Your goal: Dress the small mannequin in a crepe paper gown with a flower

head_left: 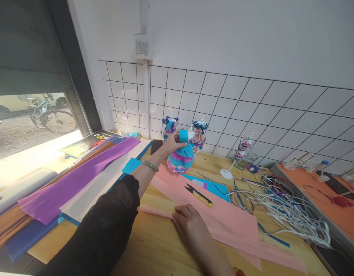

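Ruffled doll (181, 163) pinched in left hand (171, 143); right hand (191, 223) curled at pink paper (231, 216), grip unclear; glass jar (249, 160), contents unclear

Yellow txt (100, 137) on 1 blk cover (108, 133) nr window, too blurred to read.

Daylight enters 1 window (18, 119) beside a white wall (237, 38) above a wooden table (153, 241).
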`<state>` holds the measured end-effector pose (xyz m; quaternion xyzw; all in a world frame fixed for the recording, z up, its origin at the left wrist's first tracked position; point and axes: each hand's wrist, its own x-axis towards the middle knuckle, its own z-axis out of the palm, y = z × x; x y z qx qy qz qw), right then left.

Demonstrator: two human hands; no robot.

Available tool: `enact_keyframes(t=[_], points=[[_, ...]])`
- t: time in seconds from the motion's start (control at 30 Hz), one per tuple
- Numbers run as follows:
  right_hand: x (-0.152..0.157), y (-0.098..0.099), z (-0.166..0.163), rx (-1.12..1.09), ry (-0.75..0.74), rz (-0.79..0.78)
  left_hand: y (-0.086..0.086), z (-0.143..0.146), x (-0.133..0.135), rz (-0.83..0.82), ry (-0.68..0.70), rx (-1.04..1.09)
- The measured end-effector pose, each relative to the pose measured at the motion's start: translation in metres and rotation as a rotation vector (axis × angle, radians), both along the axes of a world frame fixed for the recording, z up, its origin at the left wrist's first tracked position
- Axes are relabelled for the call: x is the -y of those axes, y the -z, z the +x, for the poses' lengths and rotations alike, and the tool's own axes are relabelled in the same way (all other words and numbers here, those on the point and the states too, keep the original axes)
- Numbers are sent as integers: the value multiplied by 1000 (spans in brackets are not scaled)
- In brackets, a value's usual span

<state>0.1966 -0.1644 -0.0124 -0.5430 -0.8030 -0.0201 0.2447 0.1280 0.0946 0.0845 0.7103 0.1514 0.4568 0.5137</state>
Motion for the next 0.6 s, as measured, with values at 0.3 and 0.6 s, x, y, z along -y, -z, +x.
enact_keyframes(t=[0.3, 0.6], points=[[1, -2, 2, -3, -19, -16, -24, -38, 42, -14, 21, 59], [5, -4, 0, -38, -112, 30, -11, -77, 87, -93, 49, 32]])
